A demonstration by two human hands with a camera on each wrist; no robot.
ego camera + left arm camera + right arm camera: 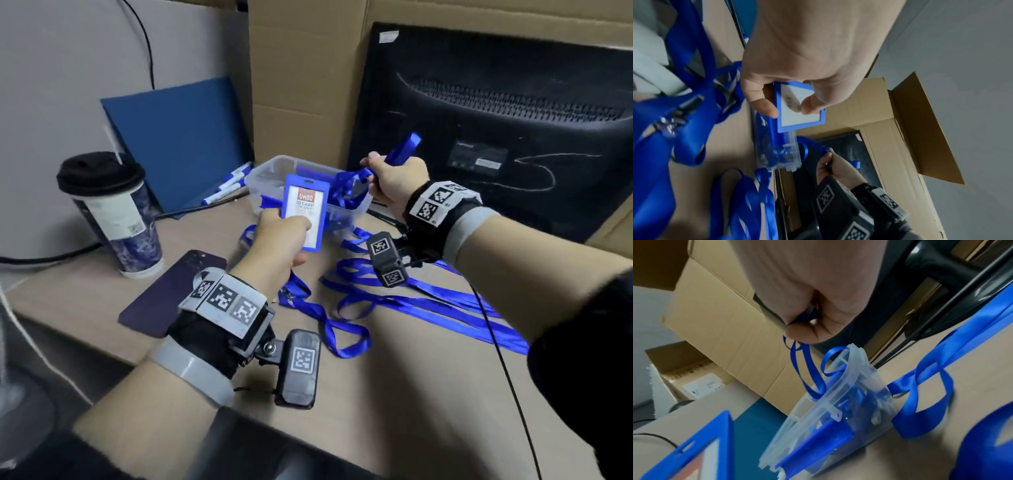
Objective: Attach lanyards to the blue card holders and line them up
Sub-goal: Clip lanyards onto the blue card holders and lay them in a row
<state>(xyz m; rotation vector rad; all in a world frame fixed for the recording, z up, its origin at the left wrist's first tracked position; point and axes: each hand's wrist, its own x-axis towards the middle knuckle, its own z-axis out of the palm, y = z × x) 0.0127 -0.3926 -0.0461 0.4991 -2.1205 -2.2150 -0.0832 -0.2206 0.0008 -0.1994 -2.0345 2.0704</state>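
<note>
You've got one blue card holder (303,214) up off the desk (411,394), upright, its slotted end on top and its printed card facing you, right in front of the clear plastic bin (270,174) — and nothing is clipped to that slot, so this one is not yet attached. Your left hand (277,246) pinches it near its lower part: the left wrist view shows thumb and fingers curled onto its two faces. Your right hand (397,185) is a closed fist around a blue lanyard (404,147), raised above the right end of the bin; one end sticks up past your knuckles, and the right wrist view shows the strap trailing from your fist down into the bin. I can't tell where its clip is. Holder and lanyard are near each other but apart. Looking wider, more holders sit in the bin, and a tangle of loose lanyards (394,301) sprawls across the desk in front of it, a metal clip (286,294) showing just below your left wrist. No finished, lined-up row is visible, so I'd judge you're early on: clipping and lining up remain.
</note>
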